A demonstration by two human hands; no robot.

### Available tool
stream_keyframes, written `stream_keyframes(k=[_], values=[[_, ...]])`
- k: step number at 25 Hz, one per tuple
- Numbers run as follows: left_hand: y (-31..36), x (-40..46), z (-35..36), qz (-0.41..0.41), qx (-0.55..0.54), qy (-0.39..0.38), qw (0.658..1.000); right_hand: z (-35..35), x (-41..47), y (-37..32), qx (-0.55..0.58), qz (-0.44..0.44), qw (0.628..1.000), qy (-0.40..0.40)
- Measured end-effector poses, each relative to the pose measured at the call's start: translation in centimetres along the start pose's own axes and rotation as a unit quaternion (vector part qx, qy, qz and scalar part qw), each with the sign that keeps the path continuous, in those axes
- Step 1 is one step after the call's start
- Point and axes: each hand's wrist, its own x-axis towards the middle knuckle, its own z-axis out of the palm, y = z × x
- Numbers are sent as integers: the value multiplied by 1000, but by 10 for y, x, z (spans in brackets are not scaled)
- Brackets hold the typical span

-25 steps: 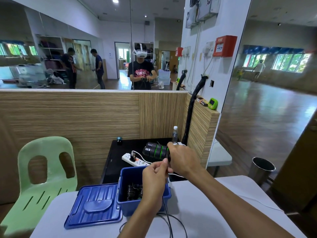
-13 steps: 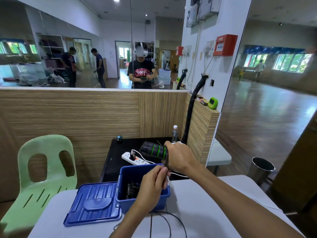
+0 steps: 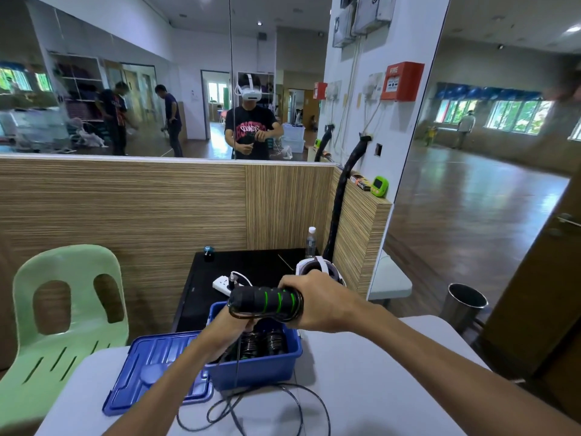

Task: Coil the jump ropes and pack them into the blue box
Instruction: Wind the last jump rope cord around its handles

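My right hand (image 3: 317, 302) grips the black jump rope handles with green rings (image 3: 264, 299), held level above the open blue box (image 3: 251, 369). Beneath the handles, my left hand (image 3: 234, 324) pinches the thin black rope (image 3: 237, 357), which drops past the box front. Loose loops of that rope (image 3: 276, 401) lie on the white table (image 3: 377, 388) in front of the box. Inside the box sit other coiled black ropes (image 3: 261, 341).
The blue lid (image 3: 147, 372) lies flat left of the box. A green plastic chair (image 3: 59, 313) stands at the left. Behind the box, a black side table (image 3: 245, 265) carries a power strip (image 3: 223, 283), water bottle (image 3: 310, 242) and white headset (image 3: 317, 265). A metal bin (image 3: 467, 305) stands right.
My left hand has dropped from beside the handles to under them, drawing the rope down and around. The handles now sit lower, over the box. More rope loops lie on the table.
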Motion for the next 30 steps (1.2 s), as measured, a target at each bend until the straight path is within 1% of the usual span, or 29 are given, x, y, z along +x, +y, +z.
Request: stream_keyframes(k=[1,2,4,6,9,12,13,15,16,17,18,19,21,22,25,28,30], values=[[6,2,-1,6,-6,-4,1000,0,-1,-2,20,-3,1000,0],[10,4,0,10,-9,-25,1000,0,-2,-3,36,-3,999,4],[11,8,1,22,6,-83,996,-3,-2,3,32,0,999,15],[11,8,3,28,26,-105,994,-4,-3,9,20,4,1000,23],[7,9,1,27,62,-63,996,5,-6,9,1,-5,1000,13],[17,8,3,26,99,-53,993,9,-6,8,-4,-7,1000,11],[20,10,3,14,91,-52,994,9,-7,8,2,-5,1000,12],[25,17,6,-13,92,-14,996,9,-7,7,3,-11,1000,10],[31,21,7,-20,107,7,994,11,-8,5,-5,-21,1000,3],[31,31,9,-16,155,15,988,13,-8,4,-26,-34,999,-3],[35,35,11,14,236,10,972,16,-9,3,-65,-48,997,-6],[38,40,11,35,290,2,956,19,-9,2,-119,-64,991,-6],[47,47,10,95,365,19,926,26,-12,4,-218,-95,971,3],[53,49,10,123,400,24,908,29,-13,5,-244,-101,964,5],[70,49,13,183,486,69,852,37,-16,9,-268,-71,961,15],[78,42,20,239,565,87,785,44,-16,10,-256,-33,965,42],[79,41,20,230,559,93,791,47,-15,7,-231,-8,971,62]])
